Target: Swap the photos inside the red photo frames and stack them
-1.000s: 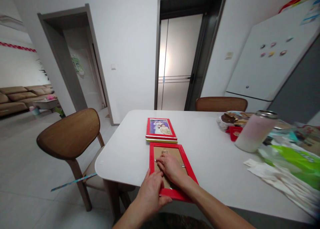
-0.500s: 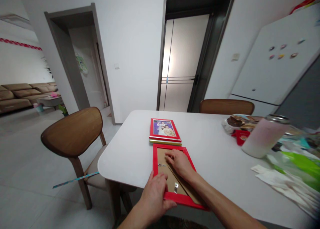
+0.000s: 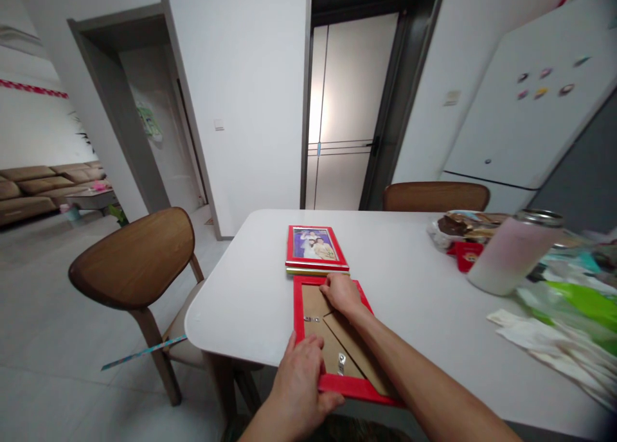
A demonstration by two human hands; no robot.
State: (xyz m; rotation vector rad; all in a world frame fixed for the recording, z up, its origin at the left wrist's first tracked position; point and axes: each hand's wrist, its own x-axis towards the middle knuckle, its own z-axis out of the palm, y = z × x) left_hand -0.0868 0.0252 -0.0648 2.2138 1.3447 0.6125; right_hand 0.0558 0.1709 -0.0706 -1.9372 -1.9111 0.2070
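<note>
A red picture frame [image 3: 299, 307] lies back side up at the near edge of the white table, its brown backing board, metal clips and diagonal stand strip showing. My left hand [image 3: 301, 374] grips the frame's near left corner, thumb below and fingers over the edge. Near the frame's far edge, my right hand [image 3: 341, 294] rests with its fingers curled at the top of the backing; what the fingertips pinch, if anything, is hidden. Just beyond lies a second red frame [image 3: 315, 263], photo side up, stacked on a yellowish-edged one.
On the table [image 3: 231, 300] at the right stand a pink and white bottle [image 3: 513, 256], a red packet [image 3: 467, 256], plastic bags and white gloves [image 3: 535, 342]. One wooden chair [image 3: 139, 256] is at the left, another [image 3: 436, 196] behind the table.
My right hand has moved slightly away from me, toward the frame's far edge, its fingers now more curled. My left hand keeps its hold. The view has shifted a little.
</note>
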